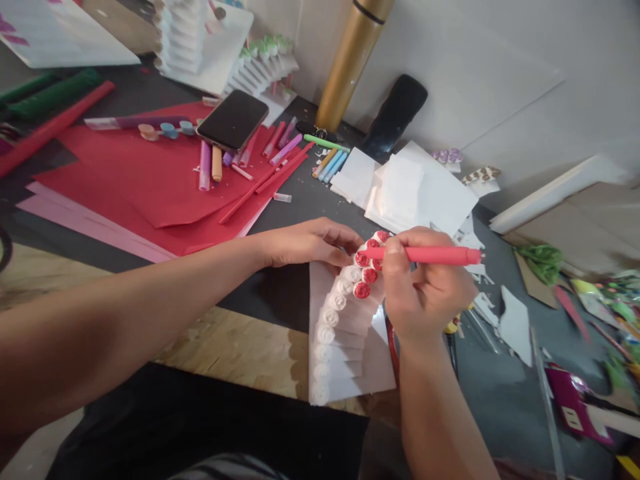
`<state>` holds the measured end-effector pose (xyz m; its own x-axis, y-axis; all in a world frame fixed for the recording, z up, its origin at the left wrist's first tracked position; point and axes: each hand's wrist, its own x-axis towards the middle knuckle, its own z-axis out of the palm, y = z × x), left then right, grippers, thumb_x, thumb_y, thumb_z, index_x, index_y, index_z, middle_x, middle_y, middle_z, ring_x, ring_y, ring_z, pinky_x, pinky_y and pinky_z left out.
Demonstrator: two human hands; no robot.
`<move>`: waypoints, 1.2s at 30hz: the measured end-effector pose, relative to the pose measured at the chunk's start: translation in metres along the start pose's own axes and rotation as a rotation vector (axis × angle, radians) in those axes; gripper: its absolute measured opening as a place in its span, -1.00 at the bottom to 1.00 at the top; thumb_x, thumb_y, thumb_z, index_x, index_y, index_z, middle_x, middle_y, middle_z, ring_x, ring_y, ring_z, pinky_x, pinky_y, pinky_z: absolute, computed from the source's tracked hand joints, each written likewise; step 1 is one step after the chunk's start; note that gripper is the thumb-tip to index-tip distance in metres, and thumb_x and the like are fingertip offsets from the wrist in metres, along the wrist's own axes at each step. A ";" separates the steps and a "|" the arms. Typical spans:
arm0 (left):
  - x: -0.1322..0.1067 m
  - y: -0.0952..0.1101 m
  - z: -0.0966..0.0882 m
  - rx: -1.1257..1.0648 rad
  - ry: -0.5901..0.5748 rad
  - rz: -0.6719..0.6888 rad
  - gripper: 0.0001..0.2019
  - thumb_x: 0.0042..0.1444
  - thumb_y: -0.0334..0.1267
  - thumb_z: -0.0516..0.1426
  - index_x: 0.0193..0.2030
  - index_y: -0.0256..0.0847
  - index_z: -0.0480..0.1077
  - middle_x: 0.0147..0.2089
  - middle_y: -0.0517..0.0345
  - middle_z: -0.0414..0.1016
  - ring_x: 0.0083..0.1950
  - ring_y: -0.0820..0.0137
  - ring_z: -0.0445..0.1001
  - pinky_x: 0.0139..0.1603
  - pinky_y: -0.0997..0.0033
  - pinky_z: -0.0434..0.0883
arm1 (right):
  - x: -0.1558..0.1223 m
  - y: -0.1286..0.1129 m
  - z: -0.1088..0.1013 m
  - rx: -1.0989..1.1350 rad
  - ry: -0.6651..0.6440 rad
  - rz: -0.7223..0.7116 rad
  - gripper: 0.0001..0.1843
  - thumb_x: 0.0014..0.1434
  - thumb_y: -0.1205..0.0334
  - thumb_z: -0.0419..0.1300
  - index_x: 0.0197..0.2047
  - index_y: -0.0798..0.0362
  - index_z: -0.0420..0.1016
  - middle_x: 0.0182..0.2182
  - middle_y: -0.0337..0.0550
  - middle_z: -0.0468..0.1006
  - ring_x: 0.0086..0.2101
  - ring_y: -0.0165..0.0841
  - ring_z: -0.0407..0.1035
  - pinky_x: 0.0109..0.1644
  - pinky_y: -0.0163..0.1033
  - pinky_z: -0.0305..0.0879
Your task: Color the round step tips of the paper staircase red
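My right hand point(423, 287) grips a red marker pen point(435, 255), its tip on a small red rosette point(362, 259). The rosette belongs to a curved white foam-like staircase model point(347, 330) edged with rosettes. Several rosettes at the upper end are red, while the lower white rosettes point(330, 317) have no colour on them. Against that upper end, my left hand point(320, 241) has its fingers curled round the model's far side, and the fingertips are partly hidden. Under the stairs lies a flat white base point(377, 373), reaching over the table's front edge.
Red sheets point(165, 173), a phone point(233, 120) and several loose markers point(280, 150) lie at the left. A gold bottle point(350, 63) stands at the back. White board pieces point(400, 190) are behind my hands. A purple tool point(575, 403) lies at the right among scraps.
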<state>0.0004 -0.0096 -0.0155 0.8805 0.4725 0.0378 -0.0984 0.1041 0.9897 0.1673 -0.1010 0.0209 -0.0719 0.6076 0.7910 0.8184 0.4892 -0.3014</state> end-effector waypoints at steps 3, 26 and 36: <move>0.000 0.000 0.000 0.004 -0.006 -0.001 -0.71 0.06 -0.35 0.22 -0.04 -0.28 0.52 -0.11 0.06 0.59 -0.16 0.38 0.54 -0.11 0.42 0.46 | -0.001 0.001 0.000 -0.022 0.019 0.002 -0.97 0.20 0.31 0.19 -0.26 0.03 0.47 -0.39 -0.27 0.57 -0.41 -0.46 0.42 -0.35 -0.29 0.30; 0.000 0.000 -0.001 0.009 -0.016 -0.006 -0.72 0.09 -0.36 0.20 -0.03 -0.29 0.51 -0.13 0.07 0.58 -0.14 0.38 0.53 -0.08 0.42 0.44 | 0.002 0.001 -0.001 -0.035 -0.009 0.019 -0.97 0.20 0.30 0.19 -0.28 0.01 0.46 -0.45 -0.30 0.53 -0.42 -0.46 0.41 -0.34 -0.29 0.30; 0.000 0.000 -0.002 -0.009 -0.020 -0.010 -0.72 0.06 -0.33 0.22 -0.05 -0.27 0.52 -0.13 0.07 0.59 -0.16 0.38 0.53 -0.09 0.41 0.45 | 0.001 0.004 0.000 0.034 0.062 -0.014 -0.95 0.17 0.34 0.19 -0.32 0.00 0.44 -0.45 -0.31 0.53 -0.41 -0.43 0.43 -0.33 -0.25 0.34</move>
<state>-0.0006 -0.0083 -0.0159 0.8904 0.4542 0.0306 -0.0937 0.1169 0.9887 0.1701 -0.0981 0.0206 -0.0468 0.5612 0.8264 0.7975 0.5191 -0.3074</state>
